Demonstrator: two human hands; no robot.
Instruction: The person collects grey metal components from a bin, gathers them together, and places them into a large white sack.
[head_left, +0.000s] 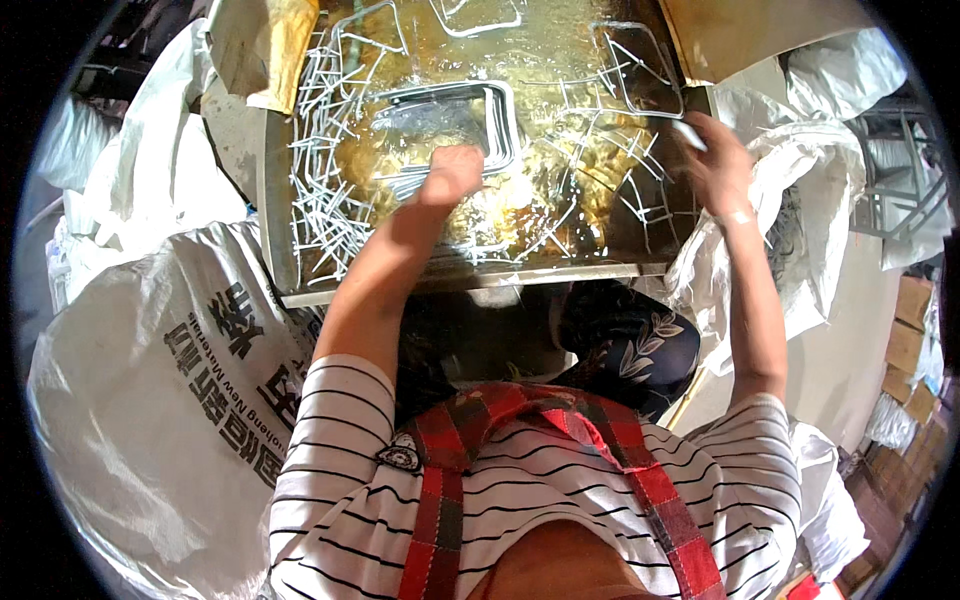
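My left hand [455, 172] is closed at the near side of a stack of grey rectangular frames with rounded corners [508, 125], which lies on the metal worktop. Its fingertips are hidden, but the hand seems to grip the stack. At the right edge of the worktop, my right hand [722, 172] is closed on a small pale, flat piece [690, 134], slightly blurred; its kind I cannot make out. Just beyond that hand lies a single grey frame [640, 70] with strips across it. Another frame [478, 15] lies at the far edge.
Thin grey plastic strips [325, 170] are heaped along the worktop's left side, with more scattered at right. The worktop's near edge [480, 284] is raised. Cardboard flaps [262, 50] stand at its far corners. A large white sack [150, 400] is at left, an open white bag [815, 200] at right.
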